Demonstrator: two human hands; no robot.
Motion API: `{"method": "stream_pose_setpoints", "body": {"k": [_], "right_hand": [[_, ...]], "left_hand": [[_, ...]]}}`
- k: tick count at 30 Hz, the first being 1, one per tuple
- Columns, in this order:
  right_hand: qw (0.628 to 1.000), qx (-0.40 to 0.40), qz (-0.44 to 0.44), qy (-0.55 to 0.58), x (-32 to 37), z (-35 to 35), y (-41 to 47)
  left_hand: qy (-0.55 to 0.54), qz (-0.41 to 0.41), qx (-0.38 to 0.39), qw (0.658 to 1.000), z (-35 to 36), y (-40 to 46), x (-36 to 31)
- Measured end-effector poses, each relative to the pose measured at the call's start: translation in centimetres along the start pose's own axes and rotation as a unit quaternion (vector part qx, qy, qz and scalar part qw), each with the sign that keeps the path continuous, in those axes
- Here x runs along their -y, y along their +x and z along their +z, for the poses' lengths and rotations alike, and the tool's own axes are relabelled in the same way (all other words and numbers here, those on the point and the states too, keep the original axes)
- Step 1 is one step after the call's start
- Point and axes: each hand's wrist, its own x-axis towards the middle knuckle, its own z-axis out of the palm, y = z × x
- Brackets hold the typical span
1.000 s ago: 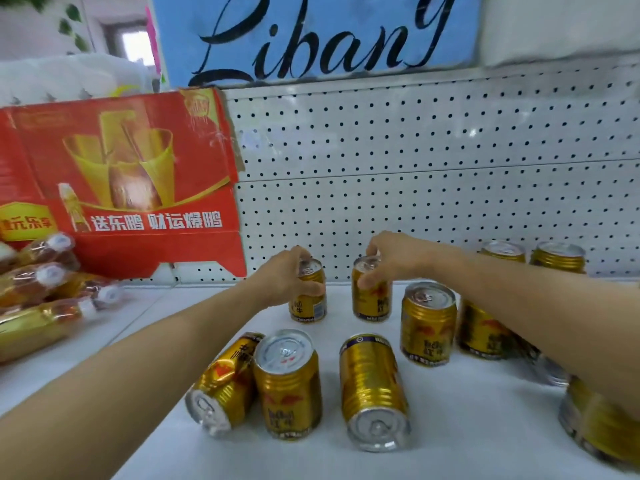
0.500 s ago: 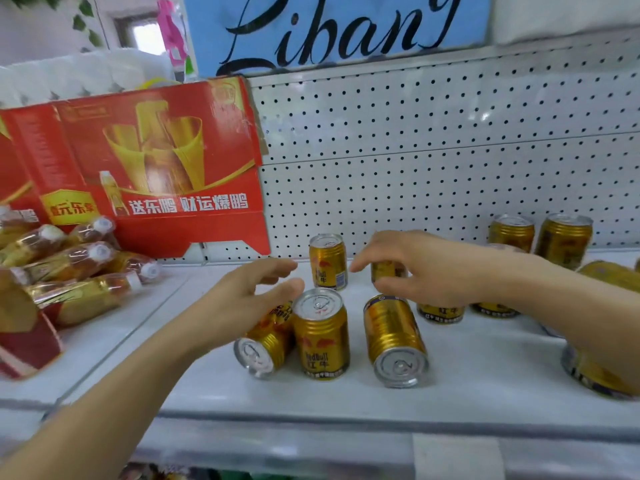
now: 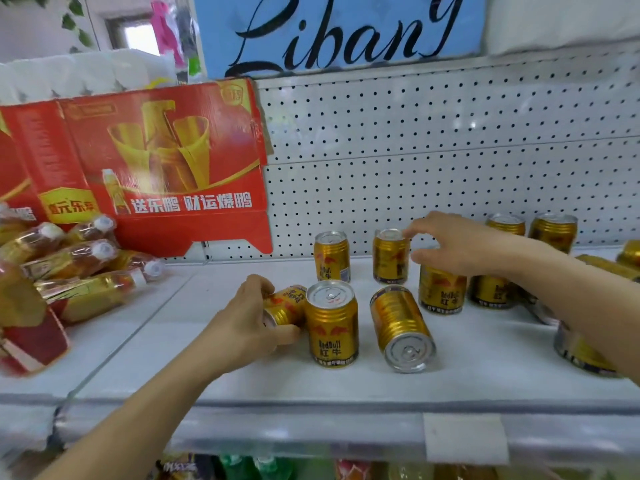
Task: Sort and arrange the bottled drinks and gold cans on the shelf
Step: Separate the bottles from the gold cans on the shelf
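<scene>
Gold Red Bull cans are scattered on the white shelf (image 3: pixel 485 368). My left hand (image 3: pixel 249 320) is closed around a can lying on its side (image 3: pixel 289 299), right beside an upright can (image 3: pixel 332 323). Another can (image 3: pixel 401 327) lies with its base toward me. Two cans stand at the back, one (image 3: pixel 331 256) on the left and one (image 3: pixel 389 256) on the right. My right hand (image 3: pixel 457 244) hovers with fingers spread, fingertips at the rim of that right back can, above another upright can (image 3: pixel 441 294). Bottled drinks (image 3: pixel 69 261) lie piled at the left.
A red cardboard carton (image 3: pixel 166 168) leans against the pegboard back wall (image 3: pixel 415 174) on the left. More gold cans stand at the back right (image 3: pixel 554 230), and one lies near the right edge (image 3: pixel 581 351). Below the shelf's front lip (image 3: pixel 311 434) other goods show.
Both hands let go of the two back cans, which now stand by the pegboard. My left hand dropped forward and closed on the lying can. My right hand drew back to the right.
</scene>
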Motion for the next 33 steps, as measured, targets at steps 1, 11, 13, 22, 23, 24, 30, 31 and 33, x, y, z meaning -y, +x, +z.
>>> {"method": "stream_pose_setpoints", "body": {"k": [1, 11, 13, 22, 23, 24, 30, 31, 33], "right_hand": [[1.000, -0.006, 0.017, 0.005, -0.6, -0.2, 0.1], [0.997, 0.040, 0.073, 0.005, -1.8, 0.2, -0.3], [0.997, 0.026, 0.073, -0.007, -1.4, 0.2, -0.6], [0.980, 0.183, -0.073, 0.031, 3.3, 0.1, -5.5], [0.977, 0.202, -0.063, 0.023, 3.5, 0.4, -6.0], [0.978, 0.201, -0.051, 0.016, 3.6, 1.1, -6.2], [0.999, 0.042, 0.002, 0.019, 5.0, 7.3, -6.5], [1.000, 0.019, 0.000, 0.017, 5.1, 7.6, -6.5], [1.000, 0.002, 0.000, 0.017, 5.3, 7.6, -6.2]], "left_hand": [[0.002, 0.006, -0.014, 1.000, -0.5, 0.4, -0.2], [0.068, 0.043, 0.037, 0.996, -2.2, 6.1, -2.2], [0.102, 0.043, 0.049, 0.993, -1.9, 6.7, -2.0], [0.045, 0.290, -0.062, 0.954, -1.0, -0.3, -4.7], [0.106, 0.304, -0.054, 0.945, -0.6, -0.6, -4.6], [0.163, 0.312, -0.054, 0.934, -0.1, -0.6, -4.5], [0.262, 0.302, -0.077, 0.914, 1.3, -0.1, -3.9], [0.259, 0.300, -0.077, 0.915, 1.3, 0.0, -3.8], [0.250, 0.298, -0.076, 0.918, 1.4, -0.2, -3.9]]}}
